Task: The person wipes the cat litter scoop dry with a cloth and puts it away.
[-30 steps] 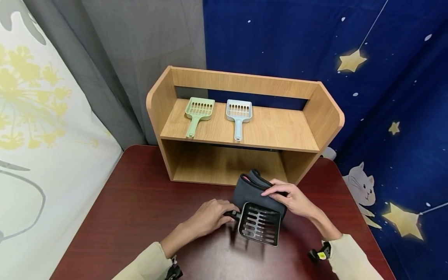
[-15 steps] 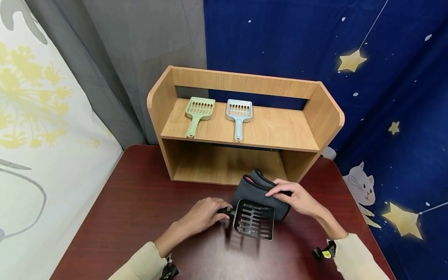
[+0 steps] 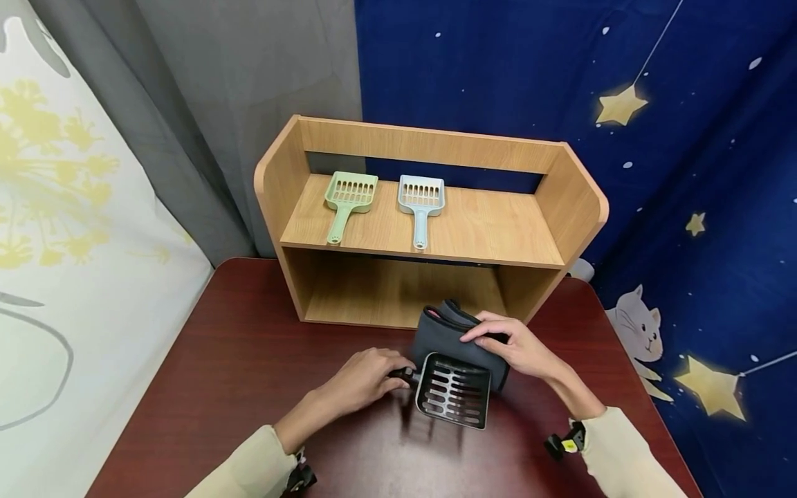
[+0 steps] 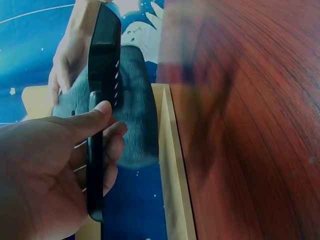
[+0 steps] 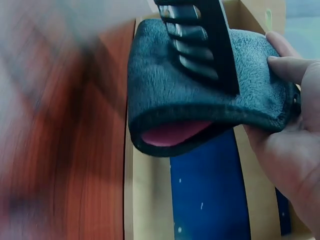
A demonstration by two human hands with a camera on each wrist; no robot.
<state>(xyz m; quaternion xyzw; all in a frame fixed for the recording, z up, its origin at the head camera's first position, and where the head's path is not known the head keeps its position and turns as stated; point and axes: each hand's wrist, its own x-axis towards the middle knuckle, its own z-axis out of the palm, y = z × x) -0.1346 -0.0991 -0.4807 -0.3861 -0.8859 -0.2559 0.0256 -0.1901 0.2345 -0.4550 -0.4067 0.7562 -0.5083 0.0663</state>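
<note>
My left hand (image 3: 364,379) pinches the handle of a black slotted litter scoop (image 3: 457,408) between thumb and fingers. The scoop is raised over the table, its slotted pan towards the right. My right hand (image 3: 513,344) grips a folded dark grey cloth (image 3: 436,340) by its right side. Fuzzy, with black edging, the cloth (image 5: 155,75) shows pink inside its fold in the right wrist view. It stands right behind the scoop pan; in the right wrist view the slotted pan (image 5: 220,45) overlaps it. Whether they touch, I cannot tell.
Behind the hands stands a two-tier wooden shelf (image 3: 486,228) on a dark red table (image 3: 249,366). On its upper board lie a green litter scoop (image 3: 350,197) and a light blue one (image 3: 421,200). A blue curtain (image 3: 498,69) hangs behind.
My left hand and the black scoop have shifted slightly left and away from me since the first frame. My right hand keeps its grip on the cloth, which has barely moved.
</note>
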